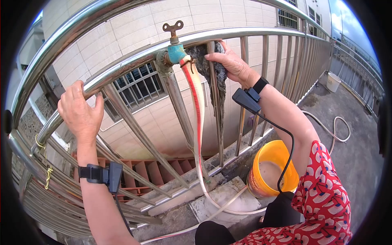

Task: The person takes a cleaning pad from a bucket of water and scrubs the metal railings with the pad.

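Observation:
My left hand rests on the steel handrail at the left, its fingers over the tube and the thumb apart. Near the top centre, my right hand grips a dark grey wet cloth, which hangs down around and behind a railing bar. Between the hands a blue tap with a rusty key handle is fixed at the rail. A red and cream hose is tied to its spout and runs down to the floor.
A yellow bucket with murky water stands at lower right. A pale hose crosses the floor near my knees. Reddish stairs lie beyond the railing. A white bucket is farther back on the right.

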A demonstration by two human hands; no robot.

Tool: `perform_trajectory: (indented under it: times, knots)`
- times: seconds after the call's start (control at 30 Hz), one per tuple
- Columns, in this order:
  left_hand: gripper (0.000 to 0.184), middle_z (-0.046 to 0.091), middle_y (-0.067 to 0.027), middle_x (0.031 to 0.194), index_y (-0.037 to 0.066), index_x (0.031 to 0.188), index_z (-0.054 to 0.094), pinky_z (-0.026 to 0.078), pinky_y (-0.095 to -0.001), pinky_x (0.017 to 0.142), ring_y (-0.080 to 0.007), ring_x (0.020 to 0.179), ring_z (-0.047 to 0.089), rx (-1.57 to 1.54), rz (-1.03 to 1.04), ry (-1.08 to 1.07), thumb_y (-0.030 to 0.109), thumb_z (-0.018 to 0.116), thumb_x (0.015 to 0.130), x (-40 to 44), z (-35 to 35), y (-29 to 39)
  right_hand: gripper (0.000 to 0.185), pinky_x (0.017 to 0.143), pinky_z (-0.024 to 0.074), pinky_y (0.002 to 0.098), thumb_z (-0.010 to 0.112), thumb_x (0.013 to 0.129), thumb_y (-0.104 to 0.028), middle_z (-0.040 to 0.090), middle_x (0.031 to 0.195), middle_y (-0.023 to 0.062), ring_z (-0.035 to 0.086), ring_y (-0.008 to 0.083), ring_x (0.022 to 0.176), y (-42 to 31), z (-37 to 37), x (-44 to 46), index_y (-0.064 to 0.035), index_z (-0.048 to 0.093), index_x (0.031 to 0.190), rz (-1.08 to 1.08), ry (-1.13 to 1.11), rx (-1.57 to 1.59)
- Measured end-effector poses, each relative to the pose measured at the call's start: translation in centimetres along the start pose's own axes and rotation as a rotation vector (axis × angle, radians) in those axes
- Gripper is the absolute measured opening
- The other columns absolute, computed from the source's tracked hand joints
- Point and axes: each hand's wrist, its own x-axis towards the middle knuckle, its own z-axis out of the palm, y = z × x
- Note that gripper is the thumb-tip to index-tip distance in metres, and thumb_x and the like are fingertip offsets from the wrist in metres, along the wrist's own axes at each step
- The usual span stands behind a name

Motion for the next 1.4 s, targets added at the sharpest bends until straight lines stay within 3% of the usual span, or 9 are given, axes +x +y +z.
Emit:
perform_trajectory:
  times: [0.2,0.27,0.3,0.4,0.53,0.8,1.03,1.2,1.4]
  knots:
    - [0.049,0.054,-0.0062,0.093,0.008,0.108,0.053,0.036,-0.0399,0.09,-0.0259,0.092,0.051,-0.001,-0.02,0.01,0.018,0.074,0.064,-0.1,0.1,0.1,0.086,0.089,0.0457,0.0393,0.069,0.075,-0.007,0.049,0.114,0.0187,0.053,0.0264,0.104,2.7,3.1,-4.1,-0.0022,0.014,0.141,-0.155,0.209,-0.593]
    - [0.05,0.054,-0.0064,0.093,0.008,0.108,0.053,0.036,-0.0401,0.09,-0.026,0.092,0.051,-0.034,-0.003,0.024,0.017,0.075,0.064,0.9,0.4,0.3,0.088,0.094,0.0415,0.0414,0.07,0.075,-0.007,0.038,0.122,0.024,0.046,0.0336,0.108,4.4,3.8,-3.9,-0.0028,0.013,0.142,-0.407,0.497,-1.076]
    - [0.05,0.054,-0.0064,0.093,0.008,0.108,0.053,0.036,-0.0401,0.09,-0.026,0.092,0.051,-0.039,0.0,0.021,0.017,0.075,0.064,1.1,0.4,0.4,0.091,0.095,0.0387,0.0447,0.072,0.073,-0.006,0.03,0.127,0.027,0.041,0.0403,0.108,4.8,3.8,-3.6,-0.0053,0.014,0.143,-0.479,0.501,-1.051]
    - [0.052,0.054,-0.0062,0.094,0.008,0.109,0.053,0.036,-0.0405,0.09,-0.0265,0.093,0.051,-0.04,0.016,0.007,0.017,0.075,0.063,1.1,0.1,0.1,0.091,0.092,0.0393,0.048,0.073,0.071,-0.004,0.032,0.125,0.0268,0.042,0.0424,0.106,5.5,3.3,-3.3,-0.0092,0.019,0.144,-0.692,0.546,-1.298]
    - [0.052,0.054,-0.0064,0.095,0.009,0.111,0.053,0.036,-0.0408,0.091,-0.0265,0.094,0.051,-0.051,0.0,-0.006,0.017,0.075,0.064,0.8,0.4,0.0,0.081,0.085,0.0417,0.0469,0.067,0.073,-0.003,0.034,0.124,0.0257,0.045,0.0394,0.104,5.6,2.5,-3.6,-0.0137,0.028,0.142,-0.779,0.445,-1.582]
    - [0.051,0.055,-0.0072,0.097,0.008,0.111,0.053,0.036,-0.0407,0.092,-0.0259,0.098,0.052,-0.079,-0.013,-0.024,0.017,0.075,0.066,-0.3,1.1,-0.3,0.051,0.075,0.0433,0.036,0.058,0.078,-0.019,0.045,0.117,0.0137,0.046,0.0238,0.103,2.0,3.7,-4.5,-0.0034,0.049,0.126,-0.76,0.027,-2.408]
    - [0.051,0.055,-0.0064,0.1,0.008,0.111,0.053,0.036,-0.0396,0.092,-0.0254,0.099,0.051,-0.06,-0.023,-0.025,0.016,0.075,0.066,0.3,0.4,-0.2,0.02,0.086,0.0334,0.0397,0.057,0.079,-0.029,0.05,0.1,-0.0027,0.041,0.0145,0.104,-1.4,3.8,-1.0,-0.0147,0.066,0.091,-0.924,-0.267,-2.58]
    - [0.052,0.054,-0.0069,0.1,0.008,0.113,0.052,0.036,-0.0395,0.093,-0.0262,0.099,0.051,-0.074,-0.023,-0.032,0.015,0.075,0.066,0.1,0.5,-0.3,0.022,0.077,0.0365,0.043,0.062,0.08,-0.028,0.058,0.095,0.0,0.051,0.0193,0.098,-1.9,6.4,-0.7,-0.015,0.068,0.096,-0.538,-0.47,-2.72]
    - [0.054,0.054,-0.0087,0.103,0.008,0.115,0.051,0.035,-0.0403,0.094,-0.0267,0.102,0.05,-0.083,-0.006,-0.095,0.015,0.074,0.067,-0.1,-0.1,-0.8,0.019,0.075,0.0463,0.0386,0.059,0.083,-0.017,0.057,0.091,0.0011,0.053,0.018,0.098,-1.6,4.6,-1.0,-0.0087,0.064,0.098,-0.578,-0.525,-2.422]
